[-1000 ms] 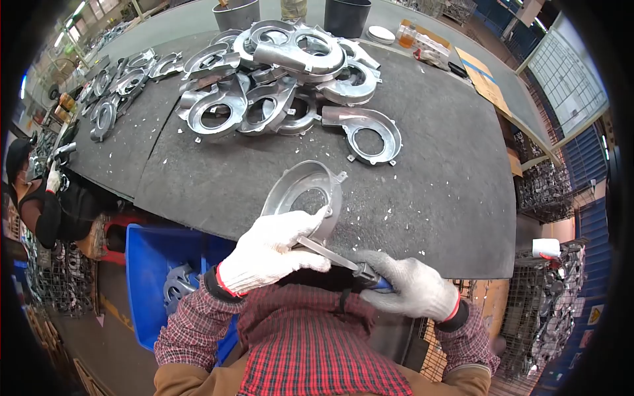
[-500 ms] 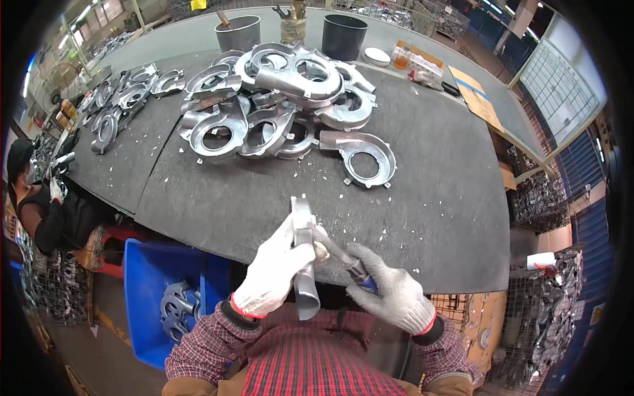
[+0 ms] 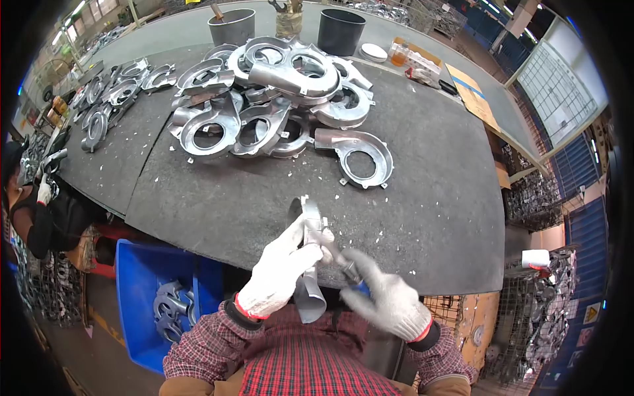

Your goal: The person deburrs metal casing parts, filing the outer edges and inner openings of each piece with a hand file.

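Observation:
My left hand (image 3: 274,274), in a white glove, grips a silvery metal casting (image 3: 308,300) held on edge at the table's front. My right hand (image 3: 386,297), gloved and slightly blurred, is closed around the blue and black handle of a metal tool (image 3: 345,261). The tool's blade reaches up and left to the casting, beside my left fingertips; its exact contact is blurred. Ahead, a single ring-shaped casting (image 3: 380,160) lies flat, next to a heap of similar castings (image 3: 294,79).
Below left is a blue bin (image 3: 135,303) with castings inside. Two buckets (image 3: 231,30) (image 3: 340,33) stand behind the heap. A co-worker (image 3: 33,218) sits at far left near more castings (image 3: 97,125). Cardboard (image 3: 472,99) lies at the right edge.
The casting in my left hand has turned from facing me to standing on edge. Both hands stay closed on their things, and my right hand has shifted slightly left and the tool has changed angle.

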Available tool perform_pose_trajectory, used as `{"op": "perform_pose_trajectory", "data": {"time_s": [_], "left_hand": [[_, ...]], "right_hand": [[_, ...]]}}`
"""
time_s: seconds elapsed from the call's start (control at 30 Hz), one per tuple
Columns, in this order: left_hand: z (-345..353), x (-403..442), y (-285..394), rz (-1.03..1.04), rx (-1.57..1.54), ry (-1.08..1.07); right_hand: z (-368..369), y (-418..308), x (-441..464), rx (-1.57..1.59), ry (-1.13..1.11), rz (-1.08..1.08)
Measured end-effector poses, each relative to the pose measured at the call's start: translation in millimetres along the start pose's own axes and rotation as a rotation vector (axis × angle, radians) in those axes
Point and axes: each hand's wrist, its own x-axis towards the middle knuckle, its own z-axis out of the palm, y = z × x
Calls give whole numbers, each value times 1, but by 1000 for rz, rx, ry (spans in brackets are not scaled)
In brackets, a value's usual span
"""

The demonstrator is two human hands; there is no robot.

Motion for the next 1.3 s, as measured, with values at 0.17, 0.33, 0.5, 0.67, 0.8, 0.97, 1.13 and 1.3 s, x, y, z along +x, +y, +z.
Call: {"op": "perform_pose_trajectory", "data": {"time_s": [0.17, 0.33, 0.5, 0.67, 0.8, 0.97, 1.13, 1.3], "left_hand": [[-14, 2, -5, -36, 3, -222], [-31, 12, -3, -133, 238, -387], [-37, 19, -5, -66, 50, -391], [-31, 13, 0, -132, -1, -356], [-35, 14, 0, -109, 31, -343], [-35, 20, -6, -59, 32, -358], [-37, 14, -4, -12, -51, -310], [-43, 11, 2, -60, 7, -388]], "right_hand": [[-5, 5, 7, -104, 138, -57], [-3, 7, 0, -279, 116, -98], [-9, -3, -6, -478, 110, -52], [-4, -7, -7, -545, 133, -99], [-1, -1, -13, -702, 144, -87], [4, 0, -11, -190, -18, -155], [-8, 4, 1, 218, -297, -209], [-3, -9, -10, -331, 10, -159]]}}
